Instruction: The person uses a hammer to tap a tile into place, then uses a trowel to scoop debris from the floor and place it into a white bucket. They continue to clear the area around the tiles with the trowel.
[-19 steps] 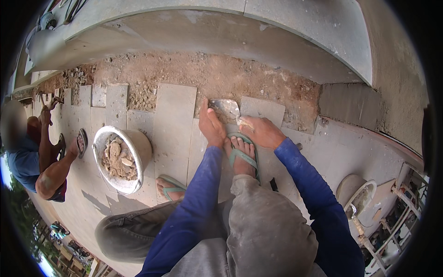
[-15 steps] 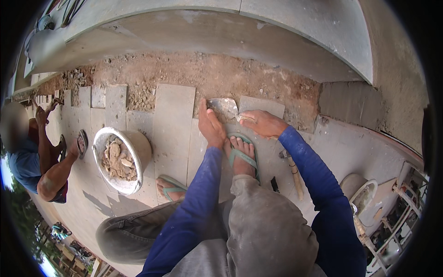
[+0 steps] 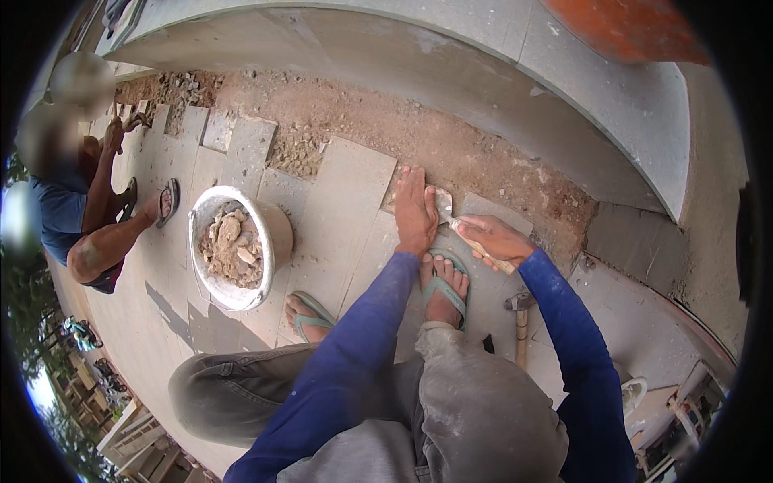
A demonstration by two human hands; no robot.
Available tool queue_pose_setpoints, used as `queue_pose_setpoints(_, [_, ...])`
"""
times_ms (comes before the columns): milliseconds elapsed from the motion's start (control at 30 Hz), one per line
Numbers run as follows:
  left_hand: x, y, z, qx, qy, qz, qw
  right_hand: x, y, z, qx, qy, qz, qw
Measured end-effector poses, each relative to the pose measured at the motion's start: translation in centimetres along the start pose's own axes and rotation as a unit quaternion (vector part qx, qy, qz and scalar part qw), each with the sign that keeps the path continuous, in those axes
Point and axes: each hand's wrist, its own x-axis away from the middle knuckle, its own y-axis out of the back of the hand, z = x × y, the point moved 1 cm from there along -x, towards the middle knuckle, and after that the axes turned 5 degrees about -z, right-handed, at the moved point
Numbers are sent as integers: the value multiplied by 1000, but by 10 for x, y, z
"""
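My right hand grips a trowel by its pale wooden handle. The trowel's dirty metal blade points left, toward my left hand. That hand is flat, palm down and fingers stretched forward, over the gap between two grey paving tiles; it hides part of the blade. Whether the palm presses on the metal or on the ground I cannot tell. Just below both hands is my sandalled foot. A hammer with a wooden handle lies by my right forearm.
A white bucket of rubble stands left of my hands. Farther left a person in a blue shirt crouches on the paving. Bare soil runs along a concrete step. Something orange shows at the upper right.
My left hand has turned from edge-on to palm down over the blade. The trowel's handle now shows under my right hand. The view has swung, and an orange thing has appeared.
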Motion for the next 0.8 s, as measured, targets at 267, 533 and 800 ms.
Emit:
queue_pose_setpoints(267, [-64, 84, -15, 31, -60, -169, 983, 43, -48, 96, 6, 98, -25, 995])
queue_pose_setpoints(533, [-75, 285, 35, -85, 31, -460, 883, 7, -197, 182, 179, 470, -3, 864])
queue_pose_setpoints(800, [-61, 331, 59, 2, 249, -550, 797, -8, -224, 219, 402, 347, -231, 815])
